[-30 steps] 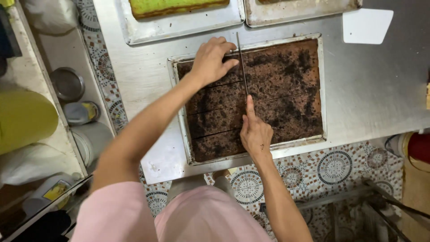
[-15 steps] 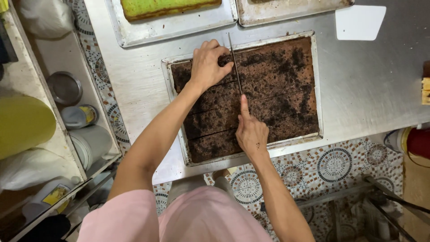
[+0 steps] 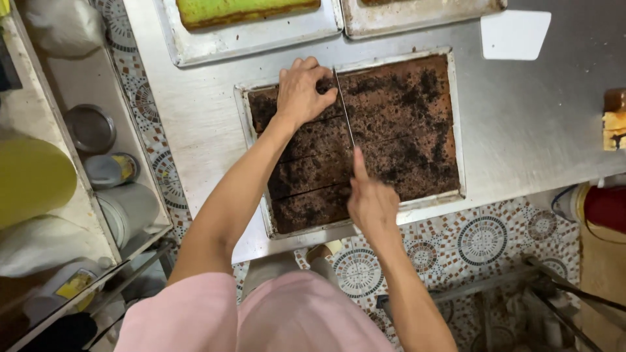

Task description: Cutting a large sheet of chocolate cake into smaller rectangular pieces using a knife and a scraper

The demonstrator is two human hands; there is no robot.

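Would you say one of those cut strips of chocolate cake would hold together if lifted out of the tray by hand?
Probably not well. The chocolate cake looks soft and crumbly on top, so a long strip would likely sag or break. The knife cuts leave narrow strips, which seem fragile. It sits low in the metal tray, so gripping an edge looks awkward.

Seen from a single head-worn camera, high above and looking almost straight down; steel counter [image 3: 521,117] filling the upper frame; patterned floor [image 3: 482,241] and pink-clad torso at the bottom edge; moderately near, both forearms in full view; no second view to share.
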